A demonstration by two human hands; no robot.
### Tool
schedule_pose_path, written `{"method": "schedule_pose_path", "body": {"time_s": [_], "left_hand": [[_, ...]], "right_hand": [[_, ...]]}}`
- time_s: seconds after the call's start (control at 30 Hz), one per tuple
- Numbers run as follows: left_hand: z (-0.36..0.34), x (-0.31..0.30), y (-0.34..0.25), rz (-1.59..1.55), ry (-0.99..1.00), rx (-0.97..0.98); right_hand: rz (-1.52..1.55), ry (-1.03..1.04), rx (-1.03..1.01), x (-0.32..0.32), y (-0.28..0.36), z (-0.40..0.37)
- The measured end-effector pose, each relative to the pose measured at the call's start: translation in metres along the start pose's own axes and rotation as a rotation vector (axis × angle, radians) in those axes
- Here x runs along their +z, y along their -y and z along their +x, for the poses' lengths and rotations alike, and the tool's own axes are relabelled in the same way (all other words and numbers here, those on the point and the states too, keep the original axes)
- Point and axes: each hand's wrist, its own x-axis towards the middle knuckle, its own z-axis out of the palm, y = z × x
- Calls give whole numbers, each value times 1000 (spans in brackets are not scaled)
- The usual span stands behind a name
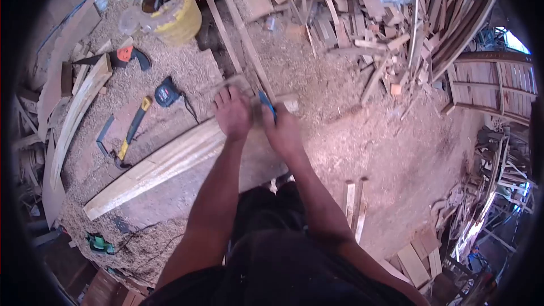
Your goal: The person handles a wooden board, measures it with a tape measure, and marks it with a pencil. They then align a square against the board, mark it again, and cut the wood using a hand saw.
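Observation:
My left hand (233, 112) lies flat on the upper right part of a long pale board (164, 161), its fingers apart and pressing on the wood. Just to its right, my right hand (281, 130) is closed around a blue-handled tool (267, 103), slightly blurred. The tool's working end is too small to make out. The board runs down to the lower left across the workbench (164, 198). Left of my hands lie a black tape measure (166, 93) and a hammer with a yellow and black handle (134, 127).
A yellow bucket (180, 22) stands at the upper left, near an orange and black tool (127, 55). A curved timber (79, 113) lies at the left. Scrap wood (345, 17) is heaped at the back. Two sticks (355, 207) and boards (416, 260) lie at the lower right.

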Motion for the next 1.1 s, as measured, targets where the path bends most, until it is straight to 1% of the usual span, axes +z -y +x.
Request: {"method": "schedule_pose_path", "body": {"time_s": [0.07, 0.1, 0.13, 0.2, 0.23, 0.27, 0.33, 0.37, 0.4, 0.43, 0.47, 0.5, 0.57, 0.6, 0.63, 0.67, 0.7, 0.73, 0.77, 0.8, 0.87, 0.9, 0.93, 0.97, 1.0, 1.03, 1.07, 1.1], "left_hand": [[7, -2, -1, -15, -2, 12], [7, 0, 0, -22, -25, 31], [5, -3, -5, -21, 3, 23], [9, -6, -4, 5, 55, -1], [7, -5, -4, 14, 11, 12], [13, -2, -4, 18, -1, -5], [9, -3, -4, 20, 13, -3], [8, -3, -4, 8, 14, -8], [5, -3, -3, -1, -8, 11], [8, 0, -2, -11, -44, 27], [5, 0, 0, -19, -66, 45], [5, 0, 0, -8, -46, 34], [5, -5, 0, 8, 14, 30], [17, -3, -2, 5, -6, 21], [12, -1, -1, 5, 3, 14], [6, 0, -2, 7, 18, 7], [5, -1, -3, -3, 8, 11], [1, -3, -4, -4, -2, 10], [7, -2, -5, -2, -27, 8], [10, -1, -5, 3, -17, 6], [8, 0, -5, 13, 1, -21], [8, -2, -5, 22, 31, -29], [10, -3, -4, 19, 10, -19], [11, -4, -3, 12, -10, -9], [7, -4, -4, 0, -20, 8], [8, -2, -3, -1, -21, -1], [3, 0, 1, 5, -13, 8], [-6, 1, 4, 4, 9, 19]], "right_hand": [[39, -29, -32, -14, 3, -15], [64, 11, 79, -39, -1, -57], [-5, 104, 223, -75, 6, -103], [71, 139, 318, -119, -16, -197], [61, 89, 254, -128, -12, -217], [61, 38, 178, -129, -12, -218], [-63, 160, 304, -100, -13, -153], [-40, -1, 122, -55, -35, -110], [59, 56, 127, -36, -22, -57], [6, 10, 19, -15, -22, -24], [-3, 9, -1, -10, -10, -7], [-20, 8, -3, -16, -3, -10], [10, 37, 68, -39, -8, -71], [31, 28, 55, -52, -5, -84], [44, 138, 289, -87, 12, -121], [-13, 153, 328, -114, 9, -166], [44, 112, 282, -129, -11, -211], [69, 97, 299, -143, -5, -232], [101, 79, 300, -149, 2, -233], [63, 118, 298, -136, 0, -215], [-28, 209, 280, -94, -17, -147], [-42, 156, 200, -60, -20, -109], [27, 50, 83, -29, -30, -78], [84, -31, 6, -14, -22, -44], [28, 39, 56, -13, -11, -25], [-27, 103, 94, -19, 0, -15], [3, 114, 128, -31, 1, -32], [25, 124, 174, -49, -2, -67]]}}
